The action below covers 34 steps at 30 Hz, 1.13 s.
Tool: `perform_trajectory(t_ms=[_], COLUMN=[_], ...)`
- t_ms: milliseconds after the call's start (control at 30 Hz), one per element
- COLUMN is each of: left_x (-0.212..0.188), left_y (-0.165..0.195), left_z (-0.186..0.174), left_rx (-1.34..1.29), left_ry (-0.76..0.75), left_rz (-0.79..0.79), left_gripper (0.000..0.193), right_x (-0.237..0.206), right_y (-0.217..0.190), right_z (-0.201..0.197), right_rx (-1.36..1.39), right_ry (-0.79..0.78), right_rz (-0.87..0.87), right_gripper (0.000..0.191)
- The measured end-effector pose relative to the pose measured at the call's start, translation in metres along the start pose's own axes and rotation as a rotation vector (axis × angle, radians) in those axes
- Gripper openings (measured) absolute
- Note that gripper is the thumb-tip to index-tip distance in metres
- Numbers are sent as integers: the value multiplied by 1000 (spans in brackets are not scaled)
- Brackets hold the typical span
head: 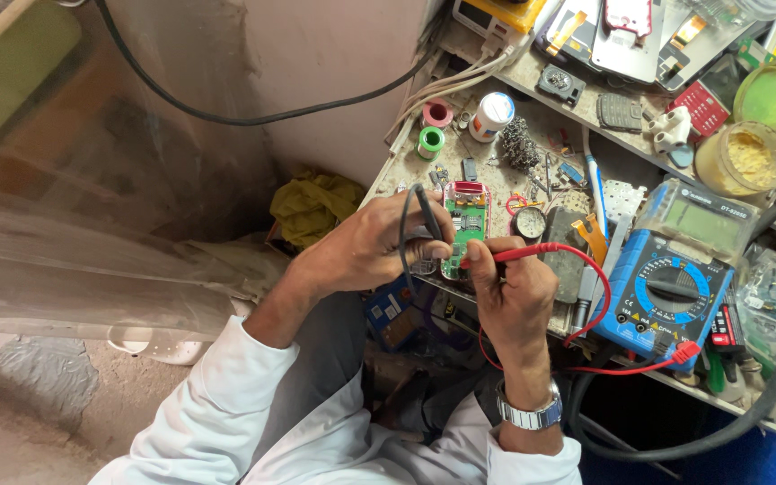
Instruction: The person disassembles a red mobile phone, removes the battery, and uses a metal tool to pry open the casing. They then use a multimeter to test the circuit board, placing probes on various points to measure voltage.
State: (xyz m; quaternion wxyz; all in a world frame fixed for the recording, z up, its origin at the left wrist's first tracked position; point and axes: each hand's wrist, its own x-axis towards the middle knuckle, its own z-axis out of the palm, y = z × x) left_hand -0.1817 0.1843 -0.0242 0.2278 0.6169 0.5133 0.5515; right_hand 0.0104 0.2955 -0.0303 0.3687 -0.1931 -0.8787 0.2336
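From the head camera, we look down on a cluttered repair bench [496, 144] where a green circuit board [467, 235] lies near the front edge, directly between our two hands. Our left hand [379, 242] is closed around a black probe [428, 214] and seems to steady the board's left side; our right hand [514, 287] pinches a red probe [523, 253], its tip resting on the board's lower half. A red lead [586, 314] loops away to the blue meter [666, 292] just to the right.

We judge the board light, thin, stiff and easily damaged, best held by its bare edges, clear of the small parts. The probes are slim, hard plastic, gripped pen-fashion near the tip.
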Motion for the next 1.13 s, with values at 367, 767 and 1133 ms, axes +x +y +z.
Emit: perform_trajectory(t_ms=[367,767,1133], left_x=[2,6,4], left_y=[-6,-2,-1], left_z=[9,11,9], left_rx=[-205,107,75], left_ry=[249,284,286], left_rz=[-134,9,-22], left_gripper=[18,20,20], right_x=[1,3,5], right_y=[-1,-2,-4], right_z=[1,1,2], right_rx=[-1,5,15], right_ry=[-8,-4,-8], right_rz=[10,-19,-3], right_gripper=[21,20,20])
